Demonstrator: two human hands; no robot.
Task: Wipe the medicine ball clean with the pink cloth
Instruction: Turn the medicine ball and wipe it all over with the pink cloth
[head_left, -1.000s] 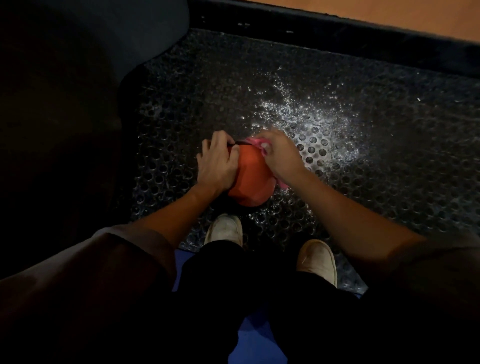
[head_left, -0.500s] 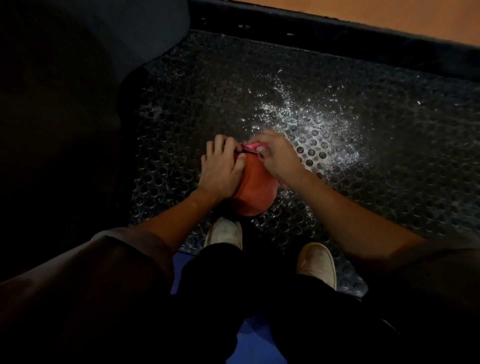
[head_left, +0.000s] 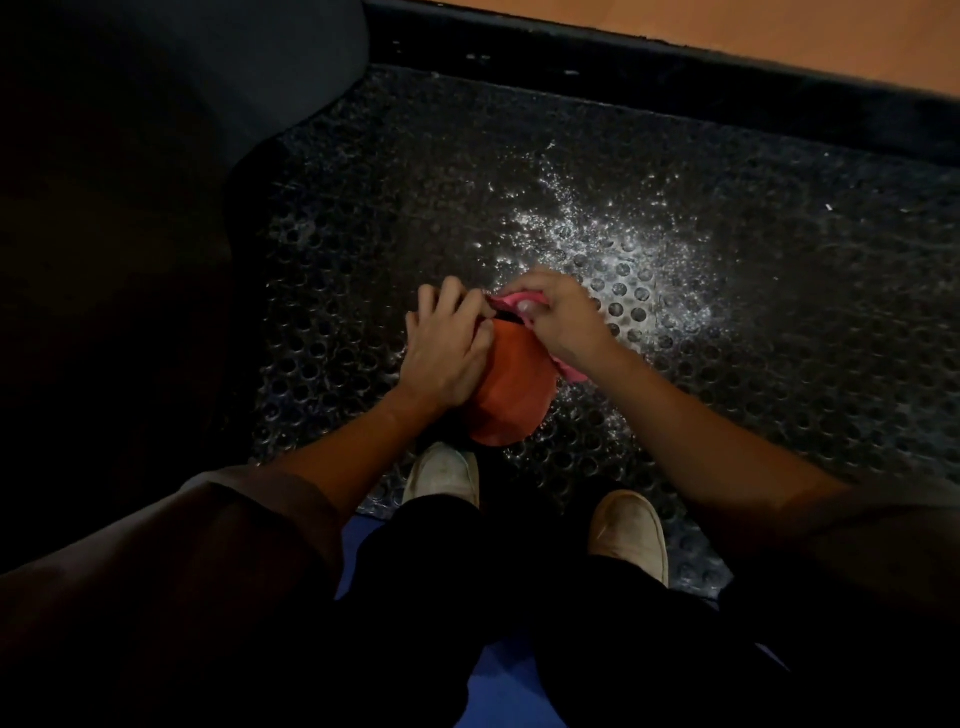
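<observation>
While the mat (head_left: 779, 322) glistens beyond the medicine ball (head_left: 514, 387), shoes (head_left: 441, 470) stand near.

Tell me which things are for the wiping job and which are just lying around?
For the job: medicine ball, pink cloth, left hand holding the ball, right hand gripping the cloth.
Just lying about: holed black mat, white speckles on it, pale shoes.

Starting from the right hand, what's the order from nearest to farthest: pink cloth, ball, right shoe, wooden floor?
1. pink cloth, pinched in the right hand.
2. ball, just beneath it.
3. right shoe, back toward the body.
4. wooden floor, far ahead, top edge.
</observation>
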